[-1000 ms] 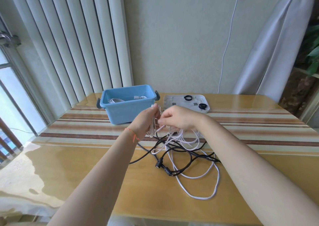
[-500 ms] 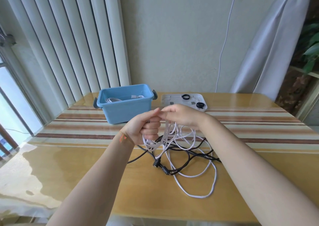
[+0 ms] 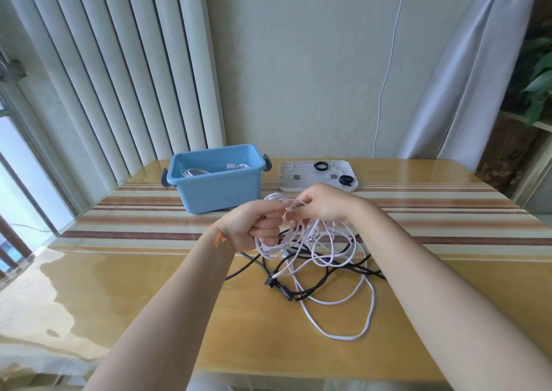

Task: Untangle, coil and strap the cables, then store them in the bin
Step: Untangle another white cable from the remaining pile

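Note:
A white cable lies tangled with a black cable on the wooden table, part of it lifted into loops. My left hand grips a bundle of white loops in its fist. Beside it, my right hand pinches a strand of the same white cable at the top of the loops. The blue bin stands behind the hands with a coiled white cable inside. Two black straps lie on the white lid to the bin's right.
The table has a striped runner across its far half and a glossy front part. A white wall cable hangs from a socket behind. Vertical blinds stand at the left, a curtain and a plant at the right.
Both hands lifted the white cable and gathered more loops. My left hand has closed into a fist round the bundle, and my right hand has brought another strand across to it.

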A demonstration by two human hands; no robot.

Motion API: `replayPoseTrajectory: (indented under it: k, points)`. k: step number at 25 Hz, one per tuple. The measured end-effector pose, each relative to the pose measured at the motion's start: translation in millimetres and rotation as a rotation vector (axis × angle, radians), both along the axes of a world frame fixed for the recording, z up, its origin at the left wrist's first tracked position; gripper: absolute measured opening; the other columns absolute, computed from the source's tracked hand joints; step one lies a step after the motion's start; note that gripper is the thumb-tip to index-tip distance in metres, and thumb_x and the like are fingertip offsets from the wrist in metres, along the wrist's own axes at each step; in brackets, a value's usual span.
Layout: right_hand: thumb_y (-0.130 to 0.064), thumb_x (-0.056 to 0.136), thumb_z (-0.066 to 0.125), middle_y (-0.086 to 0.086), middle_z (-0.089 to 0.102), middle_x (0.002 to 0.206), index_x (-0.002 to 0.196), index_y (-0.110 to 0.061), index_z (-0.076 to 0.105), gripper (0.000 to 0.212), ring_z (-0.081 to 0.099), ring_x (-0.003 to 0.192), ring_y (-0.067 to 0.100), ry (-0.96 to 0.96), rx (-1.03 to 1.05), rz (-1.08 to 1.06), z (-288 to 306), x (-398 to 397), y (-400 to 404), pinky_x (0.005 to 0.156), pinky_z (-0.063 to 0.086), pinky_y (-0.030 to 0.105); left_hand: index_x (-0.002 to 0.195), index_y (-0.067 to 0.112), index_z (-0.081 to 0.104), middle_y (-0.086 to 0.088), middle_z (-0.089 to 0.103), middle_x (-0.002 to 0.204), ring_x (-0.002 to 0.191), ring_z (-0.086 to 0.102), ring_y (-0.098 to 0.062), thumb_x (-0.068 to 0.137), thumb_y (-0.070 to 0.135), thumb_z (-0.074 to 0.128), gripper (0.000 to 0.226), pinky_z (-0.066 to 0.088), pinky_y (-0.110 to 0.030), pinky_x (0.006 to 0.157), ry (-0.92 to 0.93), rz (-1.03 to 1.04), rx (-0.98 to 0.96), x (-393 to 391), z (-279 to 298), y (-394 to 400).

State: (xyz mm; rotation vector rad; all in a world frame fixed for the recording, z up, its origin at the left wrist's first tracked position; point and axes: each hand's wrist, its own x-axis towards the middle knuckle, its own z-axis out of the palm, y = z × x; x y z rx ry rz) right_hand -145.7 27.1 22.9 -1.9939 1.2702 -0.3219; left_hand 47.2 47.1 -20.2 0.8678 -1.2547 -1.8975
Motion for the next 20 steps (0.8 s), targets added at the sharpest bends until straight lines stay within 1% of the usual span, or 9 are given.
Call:
replayPoseTrajectory:
  k: [3, 6, 8, 10, 13, 14, 16, 18, 20]
  points:
    - [-0.023, 0.088, 0.072, -0.005, 0.068, 0.086, 0.092, -0.022, 0.072, 0.004, 0.061, 0.075, 0.012, 0.055, -0.070, -0.039, -2, -4, -3, 0.062, 0.048, 0.022, 0.051, 0.023, 0.027, 0.008, 0.018, 0.041, 0.033, 0.016, -0.008, 0.098, 0.022, 0.050, 0.052, 0.021, -0.020, 0.038, 0.185, 0.276, 0.092, 1, -5, -6]
    - [-0.007, 0.090, 0.060, -0.001, 0.067, 0.094, 0.098, -0.019, 0.071, 0.018, 0.056, 0.070, 0.014, 0.389, -0.069, -0.034, -6, -12, -10, 0.058, 0.044, 0.023, 0.044, 0.022, 0.027, 0.007, 0.019, 0.037, 0.029, 0.017, -0.009, 0.099, 0.019, 0.044, 0.058, 0.017, -0.018, 0.039, 0.579, 0.589, 0.249, 16, -18, -15]
    - [-0.008, 0.093, 0.056, 0.007, 0.070, 0.096, 0.109, -0.010, 0.070, 0.021, 0.056, 0.068, 0.019, 0.641, -0.080, -0.100, -6, -21, -16, 0.056, 0.043, 0.025, 0.040, 0.021, 0.026, 0.007, 0.017, 0.036, 0.029, 0.016, -0.010, 0.100, 0.019, 0.042, 0.062, 0.016, -0.018, 0.040, 0.684, 0.779, 0.304, 27, -25, -20]
    - [-0.008, 0.095, 0.053, 0.008, 0.064, 0.088, 0.117, -0.004, 0.067, 0.027, 0.056, 0.074, 0.023, 0.778, -0.163, -0.276, -1, -32, -21, 0.060, 0.045, 0.027, 0.047, 0.021, 0.026, 0.007, 0.017, 0.038, 0.031, 0.016, -0.011, 0.100, 0.019, 0.043, 0.056, 0.017, -0.018, 0.040, 0.686, 0.950, 0.343, 32, -27, -25]
    - [-0.011, 0.094, 0.048, 0.007, 0.055, 0.124, 0.127, -0.014, 0.058, 0.035, 0.047, 0.120, 0.028, 0.918, -0.388, -0.483, 11, -38, -19, 0.093, 0.040, 0.033, 0.060, 0.021, 0.029, 0.006, 0.021, 0.040, 0.033, 0.018, -0.012, 0.098, 0.018, 0.048, 0.043, 0.020, -0.019, 0.040, 0.520, 1.101, 0.303, 29, -26, -27]
    - [-0.014, 0.093, 0.048, 0.008, 0.051, 0.133, 0.129, -0.015, 0.056, 0.036, 0.043, 0.125, 0.028, 0.951, -0.439, -0.448, 15, -36, -18, 0.096, 0.038, 0.034, 0.060, 0.021, 0.030, 0.006, 0.022, 0.041, 0.034, 0.018, -0.011, 0.097, 0.017, 0.049, 0.042, 0.020, -0.018, 0.040, 0.436, 1.051, 0.252, 26, -24, -25]
    - [-0.016, 0.093, 0.050, 0.010, 0.049, 0.139, 0.132, -0.010, 0.052, 0.040, 0.047, 0.124, 0.028, 0.777, -0.415, -0.219, 24, -20, -13, 0.092, 0.042, 0.031, 0.061, 0.022, 0.028, 0.007, 0.020, 0.044, 0.036, 0.016, -0.010, 0.095, 0.013, 0.049, 0.040, 0.015, -0.020, 0.043, 0.216, 0.777, 0.122, 19, -12, -18]
    - [-0.018, 0.091, 0.055, 0.007, 0.048, 0.143, 0.143, -0.013, 0.043, 0.054, 0.049, 0.128, 0.023, 0.352, -0.271, -0.042, 25, 3, -3, 0.100, 0.044, 0.032, 0.062, 0.023, 0.027, 0.006, 0.017, 0.047, 0.039, 0.012, -0.011, 0.093, 0.008, 0.048, 0.040, 0.012, -0.023, 0.044, -0.038, 0.529, -0.003, 10, 5, -10]
    - [-0.018, 0.090, 0.060, 0.003, 0.059, 0.128, 0.139, -0.021, 0.045, 0.052, 0.059, 0.113, 0.017, 0.077, -0.207, 0.012, 20, 23, 4, 0.094, 0.048, 0.031, 0.059, 0.023, 0.029, 0.004, 0.017, 0.051, 0.044, 0.010, -0.013, 0.092, 0.008, 0.053, 0.044, 0.010, -0.024, 0.045, -0.216, 0.451, -0.084, 3, 17, -4]
